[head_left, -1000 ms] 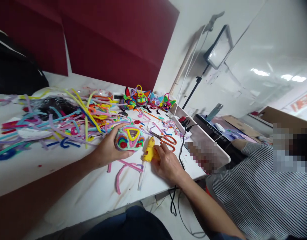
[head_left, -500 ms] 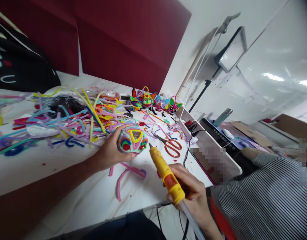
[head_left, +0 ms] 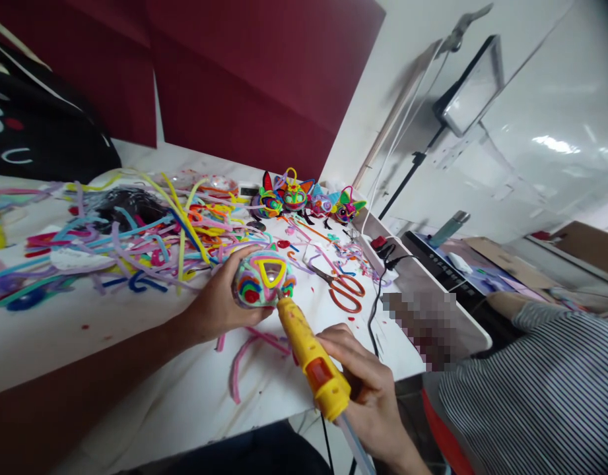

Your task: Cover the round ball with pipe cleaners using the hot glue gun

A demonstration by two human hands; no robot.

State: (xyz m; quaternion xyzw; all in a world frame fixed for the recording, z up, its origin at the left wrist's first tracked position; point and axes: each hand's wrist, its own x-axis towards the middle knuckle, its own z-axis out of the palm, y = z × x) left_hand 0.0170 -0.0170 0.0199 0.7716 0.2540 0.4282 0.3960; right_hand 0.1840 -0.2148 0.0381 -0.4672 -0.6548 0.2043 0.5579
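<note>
My left hand (head_left: pixel 214 300) is closed around a round ornament (head_left: pixel 249 269) covered in coloured pipe cleaners, with a yellow triangle on top and red spots on its side. In my right hand (head_left: pixel 368 382) is a yellow glue gun (head_left: pixel 308 349), a clear glue stick (head_left: pixel 353 442) jutting from its rear. The gun's nozzle is at the ornament's near right side; whether it touches I cannot tell. Loose pink pipe cleaners (head_left: pixel 238 366) lie on the white table (head_left: pixel 185 396) below the ornament. Orange-handled scissors (head_left: pixel 346 293) rest just beyond the gun.
A heap of coloured pipe cleaners (head_left: pixel 135 244) covers the left of the table. Several decorated ornaments with ears (head_left: pixel 294 196) stand at the back. A black cable (head_left: pixel 373 316) runs along the right side. A person in a striped shirt (head_left: pixel 536 389) sits at the right.
The glue gun in my right hand has moved left, bringing its nozzle from a short gap to the ornament's side. My left hand keeps its hold, with the ornament slightly turned.
</note>
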